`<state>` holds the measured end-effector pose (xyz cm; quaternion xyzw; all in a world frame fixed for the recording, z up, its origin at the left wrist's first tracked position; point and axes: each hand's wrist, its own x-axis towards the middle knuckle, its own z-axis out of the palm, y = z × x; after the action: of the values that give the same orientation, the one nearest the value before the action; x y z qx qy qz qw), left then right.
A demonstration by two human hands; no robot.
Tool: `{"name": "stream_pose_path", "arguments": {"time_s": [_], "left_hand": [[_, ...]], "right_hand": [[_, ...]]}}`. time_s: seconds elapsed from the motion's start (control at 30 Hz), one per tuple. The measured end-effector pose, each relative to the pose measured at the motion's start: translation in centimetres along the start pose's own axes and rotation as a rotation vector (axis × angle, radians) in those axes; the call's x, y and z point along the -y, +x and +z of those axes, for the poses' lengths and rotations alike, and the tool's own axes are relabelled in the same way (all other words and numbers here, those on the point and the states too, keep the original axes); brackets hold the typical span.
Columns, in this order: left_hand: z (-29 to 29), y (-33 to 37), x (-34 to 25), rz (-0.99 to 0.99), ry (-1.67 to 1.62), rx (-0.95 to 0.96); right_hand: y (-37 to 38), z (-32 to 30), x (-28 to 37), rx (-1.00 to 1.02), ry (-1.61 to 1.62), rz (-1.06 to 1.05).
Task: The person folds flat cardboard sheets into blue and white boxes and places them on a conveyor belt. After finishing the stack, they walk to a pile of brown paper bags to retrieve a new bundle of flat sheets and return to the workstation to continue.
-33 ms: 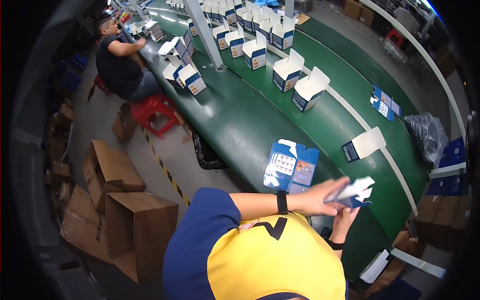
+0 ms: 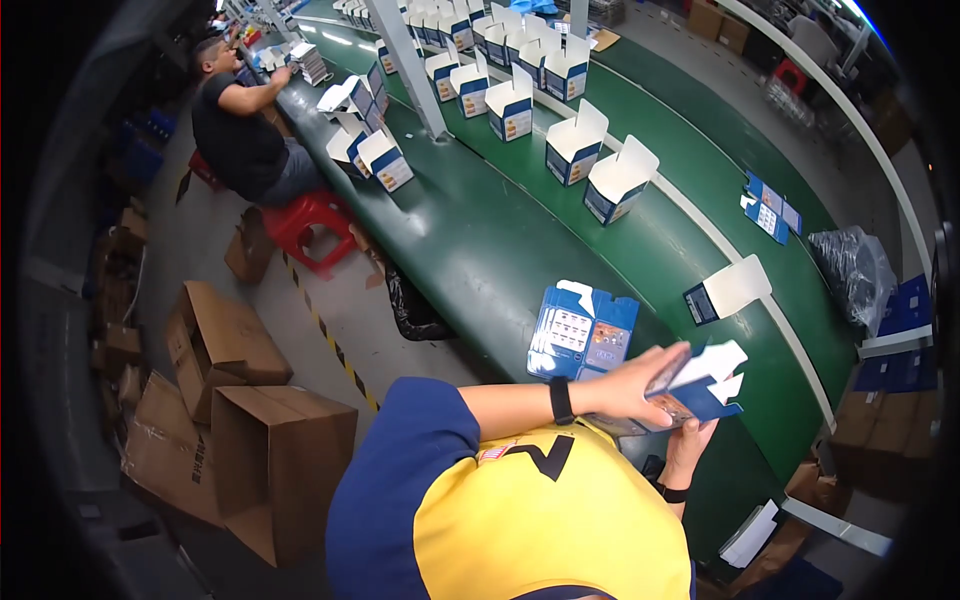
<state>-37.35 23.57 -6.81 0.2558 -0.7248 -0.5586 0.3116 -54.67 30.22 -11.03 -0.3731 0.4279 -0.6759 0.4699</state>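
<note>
Left hand (image 2: 630, 390) slightly drawn back since the earlier frame, more of the box (image 2: 690, 400)'s printed side being exposed. Box held above the counter (image 2: 480, 250), its left end pinched by that hand, apparently steadied from beneath by the right hand (image 2: 687, 447), whose grip is hidden. Flat cartons (image 2: 568, 328) stacked alongside, presumably for easy reach.

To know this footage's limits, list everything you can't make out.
Head view, right hand: most fingers hidden behind the held box.
Head view, flat-box stack: lower edge partly covered by the left hand.
Head view, farthest upright boxes: too small, cut off by the top edge.
</note>
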Motion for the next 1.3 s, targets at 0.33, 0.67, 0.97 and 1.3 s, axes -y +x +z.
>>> {"name": "stream_pose_path", "arguments": {"time_s": [0.33, 0.67, 0.97, 1.3], "left_hand": [[-1.3, 0.5, -0.6, 0.43, 0.407, -0.152], [2.5, 0.7, -1.8, 0.447, 0.292, -0.234], [3.7, 1.8, -3.0, 0.639, 0.372, -0.182], [2.8, 2.4, -3.4, 0.47, 0.344, -0.098]], "right_hand": [[0.7, 3.9, 7.0, 0.23, 0.003, -0.091], [1.3, 2.1, 7.8, 0.027, -0.252, -0.047], [1.3, 1.0, 8.0, 0.17, 0.531, -0.127], [1.4, -0.4, 8.0, 0.168, -0.273, -0.211]]}}
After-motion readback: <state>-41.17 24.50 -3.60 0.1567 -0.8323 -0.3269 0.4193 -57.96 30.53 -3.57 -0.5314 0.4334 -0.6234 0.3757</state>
